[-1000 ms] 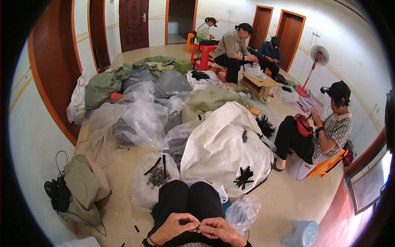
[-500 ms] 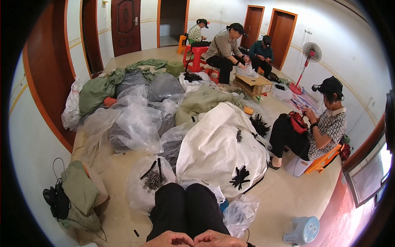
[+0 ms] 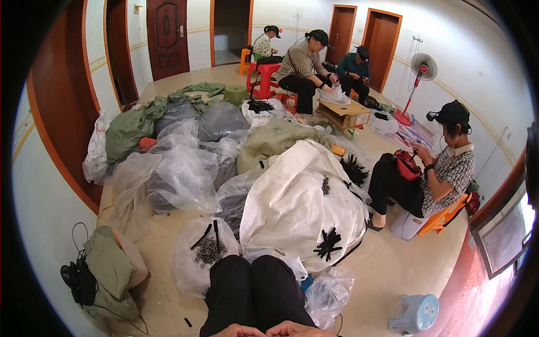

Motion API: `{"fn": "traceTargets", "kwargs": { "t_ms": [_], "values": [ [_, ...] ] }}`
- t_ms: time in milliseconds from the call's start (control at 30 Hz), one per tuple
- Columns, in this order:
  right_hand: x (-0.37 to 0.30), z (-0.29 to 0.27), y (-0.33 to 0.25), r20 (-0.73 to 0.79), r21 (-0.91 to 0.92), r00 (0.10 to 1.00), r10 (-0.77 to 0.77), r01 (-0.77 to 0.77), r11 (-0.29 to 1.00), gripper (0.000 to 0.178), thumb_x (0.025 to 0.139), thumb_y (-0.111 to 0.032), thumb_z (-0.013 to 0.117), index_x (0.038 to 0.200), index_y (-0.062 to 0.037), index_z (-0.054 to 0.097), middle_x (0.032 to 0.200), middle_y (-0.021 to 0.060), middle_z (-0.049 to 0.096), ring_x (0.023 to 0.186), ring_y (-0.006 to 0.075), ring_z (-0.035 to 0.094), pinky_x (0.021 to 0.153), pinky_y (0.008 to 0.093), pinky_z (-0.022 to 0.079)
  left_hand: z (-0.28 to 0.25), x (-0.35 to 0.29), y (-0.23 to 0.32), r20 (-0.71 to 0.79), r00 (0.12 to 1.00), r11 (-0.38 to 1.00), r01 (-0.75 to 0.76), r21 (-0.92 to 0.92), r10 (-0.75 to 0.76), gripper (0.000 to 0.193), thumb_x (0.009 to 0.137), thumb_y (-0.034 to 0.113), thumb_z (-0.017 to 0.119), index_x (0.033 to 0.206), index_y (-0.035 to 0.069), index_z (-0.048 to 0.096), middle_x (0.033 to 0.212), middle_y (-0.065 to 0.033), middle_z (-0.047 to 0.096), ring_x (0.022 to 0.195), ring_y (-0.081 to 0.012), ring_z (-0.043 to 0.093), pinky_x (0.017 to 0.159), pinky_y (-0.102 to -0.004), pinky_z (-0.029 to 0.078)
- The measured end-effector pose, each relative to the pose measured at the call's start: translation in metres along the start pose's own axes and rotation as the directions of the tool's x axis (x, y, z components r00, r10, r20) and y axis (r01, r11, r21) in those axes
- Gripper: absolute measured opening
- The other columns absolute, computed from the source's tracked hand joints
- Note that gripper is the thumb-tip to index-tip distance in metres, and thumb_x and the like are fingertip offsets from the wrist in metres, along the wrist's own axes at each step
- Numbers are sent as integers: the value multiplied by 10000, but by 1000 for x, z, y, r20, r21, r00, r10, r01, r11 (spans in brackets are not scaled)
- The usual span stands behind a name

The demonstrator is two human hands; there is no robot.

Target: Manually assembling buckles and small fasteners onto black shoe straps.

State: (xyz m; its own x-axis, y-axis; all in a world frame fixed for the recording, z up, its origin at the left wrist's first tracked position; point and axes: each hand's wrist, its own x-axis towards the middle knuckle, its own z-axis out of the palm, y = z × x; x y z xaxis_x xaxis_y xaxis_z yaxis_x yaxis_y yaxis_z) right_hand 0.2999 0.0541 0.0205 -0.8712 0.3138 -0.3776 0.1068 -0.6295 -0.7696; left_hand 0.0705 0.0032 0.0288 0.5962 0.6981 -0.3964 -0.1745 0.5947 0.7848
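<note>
My left hand and my right hand meet above my lap at the lower edge, largely cut off by it. The visible fingers are bent and brought together; anything pinched between them lies out of sight. Just beyond my knees, an open clear plastic bag holds a heap of small grey metal pieces with black strips on top. To its right spreads a big white sack, bearing a bunch of short black strips and a few small grey pieces.
A blue stool and a crumpled clear bag stand at the right. Stuffed clear bags and green sacks pile up ahead. One co-worker sits at right; several more sit farther back near a cardboard box.
My hands sit slightly lower in the picture, with more of them cut off. The near part of the scene has shifted a little downward; the hands stay together.
</note>
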Motion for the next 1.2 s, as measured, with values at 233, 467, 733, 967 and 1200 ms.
{"fn": "traceTargets", "kwargs": {
  "t_ms": [233, 467, 733, 967, 1200],
  "values": [
    [3, -8, 1, 48, 0, 998, 49, -49, 999, 251, 937, -300, 641, 970, -59, 702, 828, -40, 642, 721, 20, 516, 625, 173, 397, -2, 3, 7, 19, 998, 998, 55, -28, -54, 222, 888, 167, 653, 1025, 5, 716, 918, -35, 692, 829, -90, 604, 768, -225, 467],
    [8, -15, 8, 37, 54, 998, 48, -50, 997, 232, 945, -300, 630, 961, -71, 664, 805, -51, 596, 726, 17, 502, 625, 170, 387, -9, 10, 15, 34, 999, 995, 23, 94, -26, 243, 890, 190, 656, 1047, 16, 719, 921, -50, 710, 840, -90, 612, 778, -247, 487],
    [15, -25, -7, 5, 239, 1000, 20, -21, 971, 167, 964, -229, 594, 1049, -91, 553, 860, -52, 561, 777, 4, 496, 648, 146, 384, -24, 30, 27, 106, 994, 950, -52, 307, 20, 256, 891, 218, 657, 1043, 21, 717, 941, -95, 734, 862, -135, 674, 800, -274, 515],
    [19, -34, -7, -5, 263, 1000, -6, 7, 965, 214, 950, -237, 623, 1075, -85, 542, 890, -34, 580, 779, 11, 504, 639, 146, 379, -34, 44, 21, 113, 993, 978, -50, 203, 27, 236, 887, 204, 666, 1014, 14, 724, 946, -97, 734, 863, -147, 678, 811, -278, 520],
    [24, -33, -1, -74, 304, 996, -41, 62, 951, 196, 948, -210, 625, 1059, -75, 536, 870, -23, 598, 755, 19, 518, 635, 153, 383, -30, 47, 31, -8, 998, 987, 60, 152, -59, 182, 898, 187, 665, 890, 17, 732, 760, -23, 682, 693, -63, 582, 639, -209, 461]
  ]
}}
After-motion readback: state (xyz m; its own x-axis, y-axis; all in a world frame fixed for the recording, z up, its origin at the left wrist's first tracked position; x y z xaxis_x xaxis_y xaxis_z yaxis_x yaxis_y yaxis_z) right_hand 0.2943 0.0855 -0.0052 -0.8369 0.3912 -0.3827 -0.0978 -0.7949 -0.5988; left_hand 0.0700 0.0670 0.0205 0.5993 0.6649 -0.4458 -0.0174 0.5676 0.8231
